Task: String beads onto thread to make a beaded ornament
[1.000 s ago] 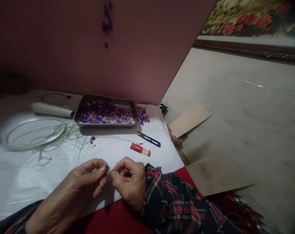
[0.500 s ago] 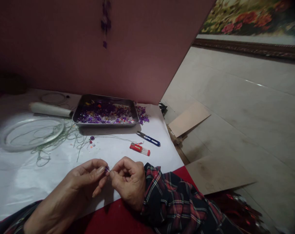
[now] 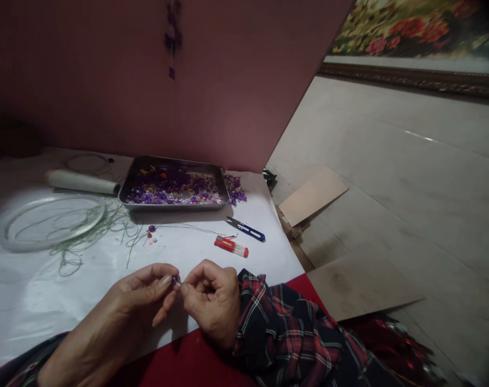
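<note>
My left hand [image 3: 141, 303] pinches a small purple bead [image 3: 175, 280] between thumb and forefinger, over the near edge of the white sheet. Close against it on the right, my right hand [image 3: 212, 301] is closed, its thumb and forefinger pinching something small and pale beside the bead, too small to make out. Beyond both hands, a red needle case [image 3: 231, 246] and blue thread snips [image 3: 246, 229] lie on the white sheet [image 3: 196, 250]. A metal tray [image 3: 174, 207] holds many purple, clear and red beads.
A loop of clear line [image 3: 10, 231] and tangled green thread [image 3: 121, 217] lie at the left, near a pale roll [image 3: 83, 183]. Loose purple beads [image 3: 238, 193] are heaped right of the tray. A purple strand [image 3: 172, 40] hangs before the pink wall.
The purple bead shows a little more between my left fingertips. Both hands keep almost the same place and pinch; the view has shifted slightly.
</note>
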Demonstrator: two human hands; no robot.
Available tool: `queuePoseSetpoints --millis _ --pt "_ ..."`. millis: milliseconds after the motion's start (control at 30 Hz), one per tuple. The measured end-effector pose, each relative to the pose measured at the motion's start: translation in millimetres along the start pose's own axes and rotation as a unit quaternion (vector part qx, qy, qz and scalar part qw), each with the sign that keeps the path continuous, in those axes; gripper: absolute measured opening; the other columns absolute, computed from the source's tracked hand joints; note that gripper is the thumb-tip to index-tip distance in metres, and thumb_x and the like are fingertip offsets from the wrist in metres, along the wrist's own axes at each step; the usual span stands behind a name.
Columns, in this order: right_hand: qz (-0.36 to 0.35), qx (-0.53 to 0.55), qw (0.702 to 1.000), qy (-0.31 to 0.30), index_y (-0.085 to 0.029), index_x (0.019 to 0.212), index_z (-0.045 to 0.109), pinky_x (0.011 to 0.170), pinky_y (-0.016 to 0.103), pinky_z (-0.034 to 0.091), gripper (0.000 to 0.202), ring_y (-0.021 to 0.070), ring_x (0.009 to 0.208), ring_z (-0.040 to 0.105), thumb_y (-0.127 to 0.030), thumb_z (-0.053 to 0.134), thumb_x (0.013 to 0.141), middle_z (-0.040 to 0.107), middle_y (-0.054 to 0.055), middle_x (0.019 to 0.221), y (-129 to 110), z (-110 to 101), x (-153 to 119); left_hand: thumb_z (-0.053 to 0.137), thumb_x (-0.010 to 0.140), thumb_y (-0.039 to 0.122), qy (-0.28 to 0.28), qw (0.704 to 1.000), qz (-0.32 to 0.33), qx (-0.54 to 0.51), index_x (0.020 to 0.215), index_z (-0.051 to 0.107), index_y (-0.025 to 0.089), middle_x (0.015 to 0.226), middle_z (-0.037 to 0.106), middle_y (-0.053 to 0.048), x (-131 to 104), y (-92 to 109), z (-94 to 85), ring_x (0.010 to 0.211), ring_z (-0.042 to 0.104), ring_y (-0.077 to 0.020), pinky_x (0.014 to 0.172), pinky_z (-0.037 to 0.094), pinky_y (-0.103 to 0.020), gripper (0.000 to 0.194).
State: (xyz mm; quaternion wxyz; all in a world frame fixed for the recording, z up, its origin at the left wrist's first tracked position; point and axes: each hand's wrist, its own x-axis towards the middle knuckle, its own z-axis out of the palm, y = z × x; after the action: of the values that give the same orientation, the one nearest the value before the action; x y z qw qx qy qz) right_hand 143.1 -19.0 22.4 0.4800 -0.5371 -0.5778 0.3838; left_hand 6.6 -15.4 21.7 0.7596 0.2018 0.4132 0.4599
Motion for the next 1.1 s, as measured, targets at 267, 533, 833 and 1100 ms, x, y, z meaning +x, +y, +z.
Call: queuePoseSetpoints --millis 267,533,833,1100 --pt "-0.005 -0.007 1.000 -0.005 -0.018 0.054 0.054 0.038 0.017 0.026 0.012 0.0057 0.037 0.033 -0.022 0.058 0.064 0.039 -0.007 0.041 2.0 -0.3 -0.2 0.086 0.057 0.023 0.011 1.000 -0.006 0.001 0.066 0.072 0.013 0.040 0.056 0.001 -2.5 0.9 3.3 0.035 0.044 -0.0045 0.041 0.037 -0.014 0.019" --pt "-0.006 -0.009 1.000 -0.003 -0.018 0.054 0.055 0.038 0.017 0.027 0.011 0.0057 0.037 0.034 -0.021 0.059 0.064 0.040 -0.007 0.041 1.9 -0.8 0.3 0.084 0.061 0.026 0.004 1.000 0.000 0.020 0.067 0.071 0.013 0.040 0.056 0.001 -0.9 -1.2 0.1 0.034 0.043 -0.0048 0.040 0.033 -0.015 0.019" --pt "-0.003 -0.002 1.000 -0.003 -0.018 0.055 0.055 0.038 0.017 0.026 0.012 0.0055 0.038 0.033 -0.022 0.059 0.065 0.038 -0.007 0.042 1.0 -0.2 -0.7 0.084 0.060 0.022 0.009 1.000 -0.015 0.002 0.068 0.073 0.014 0.044 0.059 0.000 -1.2 -0.8 -1.2 0.035 0.046 -0.0048 0.037 0.035 -0.013 0.016" --pt "-0.012 0.092 0.994 -0.055 -0.017 0.068 0.060 0.047 0.020 0.034 0.014 0.0086 0.048 0.045 -0.027 0.060 0.078 0.053 -0.004 0.053 2.3 -6.7 4.3 0.073 0.071 0.012 0.089 0.996 -0.009 -0.010 0.067 0.074 0.014 0.071 0.069 -0.005 -5.4 1.1 2.1 0.068 0.065 -0.0145 0.066 0.058 -0.022 0.004"
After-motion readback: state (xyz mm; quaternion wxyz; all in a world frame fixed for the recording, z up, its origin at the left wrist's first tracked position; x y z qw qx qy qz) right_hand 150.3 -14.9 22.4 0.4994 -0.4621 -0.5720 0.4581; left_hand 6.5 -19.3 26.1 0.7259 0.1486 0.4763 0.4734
